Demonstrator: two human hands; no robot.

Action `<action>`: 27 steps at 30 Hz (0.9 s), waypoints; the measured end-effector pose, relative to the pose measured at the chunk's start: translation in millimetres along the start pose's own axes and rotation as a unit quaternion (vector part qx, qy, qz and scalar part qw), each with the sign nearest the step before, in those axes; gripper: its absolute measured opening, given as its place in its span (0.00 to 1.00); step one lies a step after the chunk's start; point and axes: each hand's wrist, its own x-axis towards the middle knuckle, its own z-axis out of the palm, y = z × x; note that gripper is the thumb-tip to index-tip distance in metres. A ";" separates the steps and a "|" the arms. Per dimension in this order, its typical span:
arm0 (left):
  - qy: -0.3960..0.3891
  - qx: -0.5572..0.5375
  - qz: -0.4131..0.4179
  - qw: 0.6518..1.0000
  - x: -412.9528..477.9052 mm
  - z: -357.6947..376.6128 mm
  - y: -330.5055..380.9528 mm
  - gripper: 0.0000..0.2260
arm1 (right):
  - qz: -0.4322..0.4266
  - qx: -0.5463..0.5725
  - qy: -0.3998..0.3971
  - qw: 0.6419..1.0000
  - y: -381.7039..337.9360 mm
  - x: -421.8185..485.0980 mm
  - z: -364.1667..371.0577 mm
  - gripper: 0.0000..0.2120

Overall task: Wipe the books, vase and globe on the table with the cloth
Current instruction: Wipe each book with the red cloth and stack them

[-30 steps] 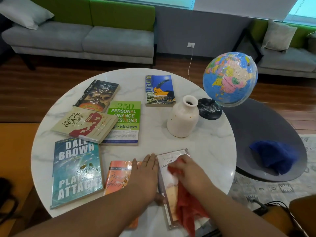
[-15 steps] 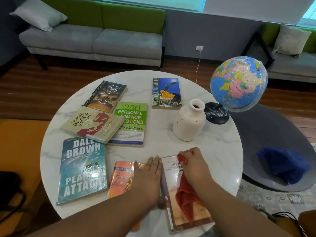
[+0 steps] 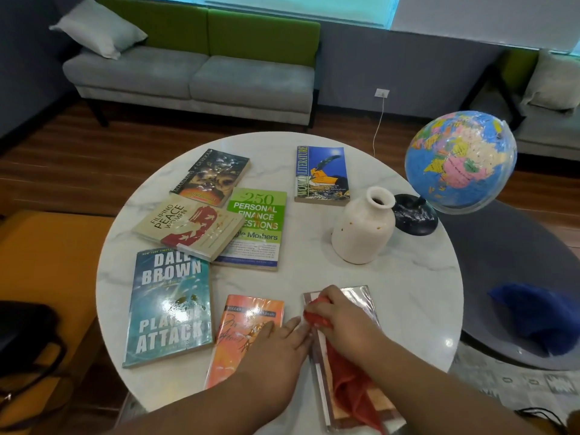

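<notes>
my right hand [image 3: 342,315] grips the bunched red cloth [image 3: 348,381] at the far end of the near-right book [image 3: 361,293], whose long axis runs near-far. left hand [image 3: 276,343] lies flat, fingers straight, at its left edge. vase [image 3: 364,227] and globe [image 3: 459,161] sit far-right (right hand nearer). count: seven books, one vase, one globe.

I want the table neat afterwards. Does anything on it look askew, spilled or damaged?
The Peace Women book lies askew, one corner resting on the green finance book. The globe stands at the table's right rim, its ball hanging out past the edge. No spill or damage shows.
</notes>
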 end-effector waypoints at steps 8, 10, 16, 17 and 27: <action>-0.021 0.017 -0.004 1.000 -2.1 -4.0 0.5 0.30 | 0.010 0.015 0.035 0.999 -4.3 1.3 12.5 0.13; -0.029 0.024 -0.002 0.999 -3.2 -4.6 -0.3 0.31 | -0.011 0.009 -0.002 1.000 2.5 -12.8 5.9 0.14; -0.036 0.037 -0.004 0.999 -1.2 -5.9 0.8 0.32 | 0.165 0.016 0.120 0.979 37.2 -17.5 -13.2 0.15; -0.036 0.039 -0.005 0.999 -1.0 -6.1 0.5 0.32 | 0.168 0.023 0.130 0.977 30.3 -18.5 -7.1 0.14; -0.030 0.032 -0.010 0.999 -2.1 -4.5 1.2 0.31 | 0.037 0.009 -0.010 0.999 21.3 -98.4 7.5 0.17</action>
